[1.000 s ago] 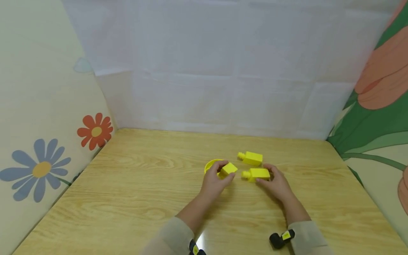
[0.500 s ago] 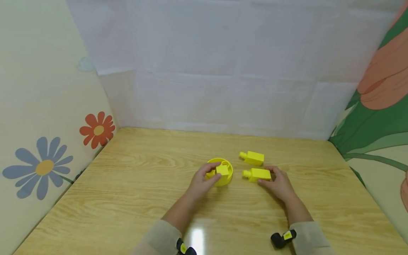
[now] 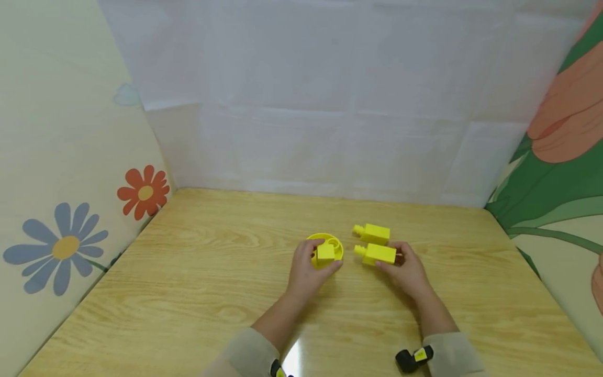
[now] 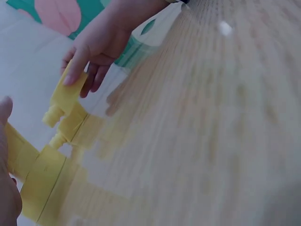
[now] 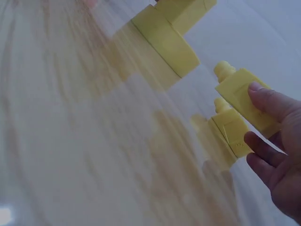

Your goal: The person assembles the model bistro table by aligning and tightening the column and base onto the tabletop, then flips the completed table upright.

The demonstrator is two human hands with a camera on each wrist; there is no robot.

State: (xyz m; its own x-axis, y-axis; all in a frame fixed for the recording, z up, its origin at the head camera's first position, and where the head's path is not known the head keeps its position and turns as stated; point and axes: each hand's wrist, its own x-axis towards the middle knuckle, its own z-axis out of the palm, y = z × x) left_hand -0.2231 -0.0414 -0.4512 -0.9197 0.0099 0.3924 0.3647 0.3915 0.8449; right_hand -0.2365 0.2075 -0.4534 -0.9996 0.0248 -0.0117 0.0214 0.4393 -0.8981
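Observation:
My left hand (image 3: 303,269) has its fingers curled round a yellow block (image 3: 326,253) that sits in a round yellow dish (image 3: 341,250). The thumb extends past the block's near side toward the dish's rim. Between thumb and fingers, my right hand (image 3: 411,275) grips a yellow bottle-shaped block (image 3: 380,254) by its wide end, its ribbed neck pointing left. In the right wrist view this held block (image 5: 244,96) is raised off the table. A second yellow bottle-shaped block (image 3: 377,233) lies just behind it on the tabletop, neck also leftward.
The wood-grain table (image 3: 202,262) reaches back to a white sheet (image 3: 301,146). Flower-patterned panels (image 3: 61,248) stand along the left and right sides. A black wrist camera (image 3: 409,360) sits at the right sleeve.
My left hand has brought its block from the dish's right side into the dish, then turned slightly, the thumb shifting right. My right hand has lifted the bottle-shaped block slightly off the table.

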